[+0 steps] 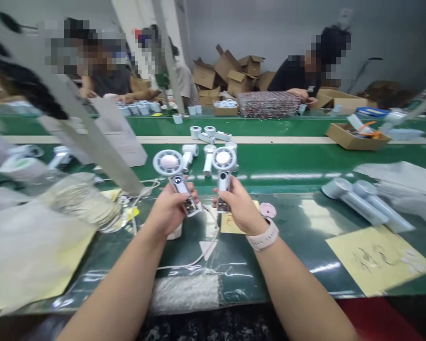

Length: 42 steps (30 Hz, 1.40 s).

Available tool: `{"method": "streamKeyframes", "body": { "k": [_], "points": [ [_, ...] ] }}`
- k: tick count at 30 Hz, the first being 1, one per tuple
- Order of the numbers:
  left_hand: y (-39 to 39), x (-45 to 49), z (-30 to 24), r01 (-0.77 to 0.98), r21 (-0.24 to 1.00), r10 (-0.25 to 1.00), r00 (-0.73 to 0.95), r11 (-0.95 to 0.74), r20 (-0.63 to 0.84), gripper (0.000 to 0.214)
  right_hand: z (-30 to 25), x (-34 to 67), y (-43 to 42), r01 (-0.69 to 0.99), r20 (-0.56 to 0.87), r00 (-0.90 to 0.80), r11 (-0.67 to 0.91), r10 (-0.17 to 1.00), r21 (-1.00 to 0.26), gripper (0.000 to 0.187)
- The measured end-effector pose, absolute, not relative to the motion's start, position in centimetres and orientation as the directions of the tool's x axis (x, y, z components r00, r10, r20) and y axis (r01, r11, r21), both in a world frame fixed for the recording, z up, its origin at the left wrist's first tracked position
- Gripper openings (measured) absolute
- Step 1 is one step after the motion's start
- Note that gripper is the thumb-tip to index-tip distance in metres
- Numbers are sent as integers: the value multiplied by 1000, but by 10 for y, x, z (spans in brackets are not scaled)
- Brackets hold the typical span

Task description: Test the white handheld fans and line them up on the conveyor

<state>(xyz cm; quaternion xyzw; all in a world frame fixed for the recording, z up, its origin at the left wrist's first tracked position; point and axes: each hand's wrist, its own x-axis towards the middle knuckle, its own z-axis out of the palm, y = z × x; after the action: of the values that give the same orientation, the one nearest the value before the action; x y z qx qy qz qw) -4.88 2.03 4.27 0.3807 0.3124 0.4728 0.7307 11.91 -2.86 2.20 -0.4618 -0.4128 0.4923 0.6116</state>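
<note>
Handheld fans [168,162] sit one in each fist at centre frame above the green workbench [287,161]: my left hand [168,210] and right hand [236,203] close round the handles [223,184], gripping low so the round heads [223,158] and small screen [178,180] stay uncovered.

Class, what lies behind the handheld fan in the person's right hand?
White fans lie on the green belt behind the handheld fan; its head covers the rest.

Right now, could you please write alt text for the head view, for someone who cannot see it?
The left hand holds a white handheld fan and the right hand another, above a green workbench where more fans lie.
</note>
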Motion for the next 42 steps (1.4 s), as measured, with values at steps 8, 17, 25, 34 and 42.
{"method": "streamKeyframes", "body": {
  "k": [8, 17, 25, 34, 42],
  "points": [
    [11, -53, 37, -429, 882, 862, 504, 192, 57, 45, 30, 110, -50, -334, -10, 11, -6, 1000, -942, 28],
    [5, -51, 37, -462, 843, 813, 579, 275, 53, 51, 23, 115, -45, -366, -43, 55, -20, 998, -931, 24],
    [9, -50, 33, -485, 819, 814, 579, 307, 38, 52, 25, 113, -46, -353, -16, 43, 0, 999, -936, 24],
    [8, -48, 35, -424, 877, 796, 599, 226, 84, 42, 21, 111, -45, -434, -31, 70, 3, 997, -901, 25],
    [11, -49, 30, -345, 919, 816, 576, 191, 46, 43, 22, 113, -46, -454, -5, 83, 34, 997, -891, 26]
  ]
}}
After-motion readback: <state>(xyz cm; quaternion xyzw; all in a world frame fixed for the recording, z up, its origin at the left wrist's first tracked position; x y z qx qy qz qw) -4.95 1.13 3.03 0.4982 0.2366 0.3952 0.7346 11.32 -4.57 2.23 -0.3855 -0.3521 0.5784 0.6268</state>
